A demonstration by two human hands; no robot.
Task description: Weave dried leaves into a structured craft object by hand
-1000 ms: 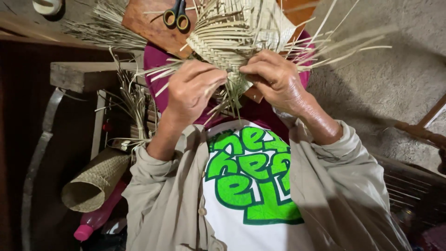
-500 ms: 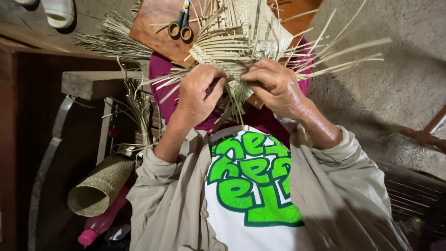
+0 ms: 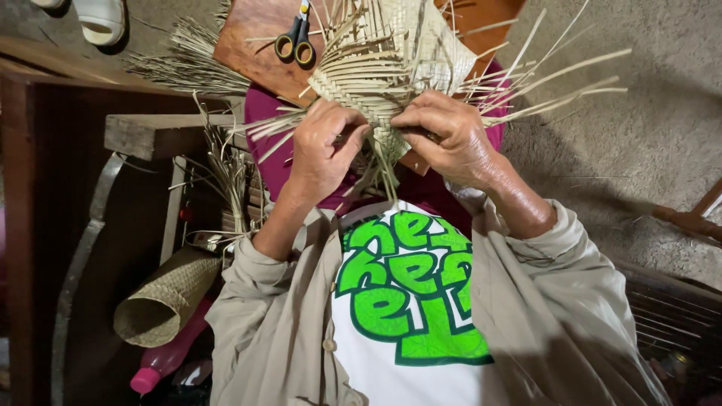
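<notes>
A half-woven piece of pale palm strips (image 3: 383, 68) rests on my lap, loose strip ends fanning out to both sides. My left hand (image 3: 322, 150) grips the weave's near edge from the left, its fingers pinching strands. From the right, my right hand (image 3: 445, 135) holds the same edge with its fingertips pressed on the strips. The two hands almost touch at the corner of the weave, where a few loose ends hang down toward my white and green shirt.
Black-handled scissors (image 3: 295, 41) lie on a brown wooden board (image 3: 252, 37) beyond the weave. A bundle of dry strips (image 3: 188, 69) lies at the left. A wooden bench (image 3: 162, 131), a rolled woven cone (image 3: 162, 299) and a pink bottle (image 3: 159, 362) are at my left side.
Both hands have shifted slightly up and inward along the weave's edge. My left fingers have curled tighter on the strands. The view has drifted a little.
</notes>
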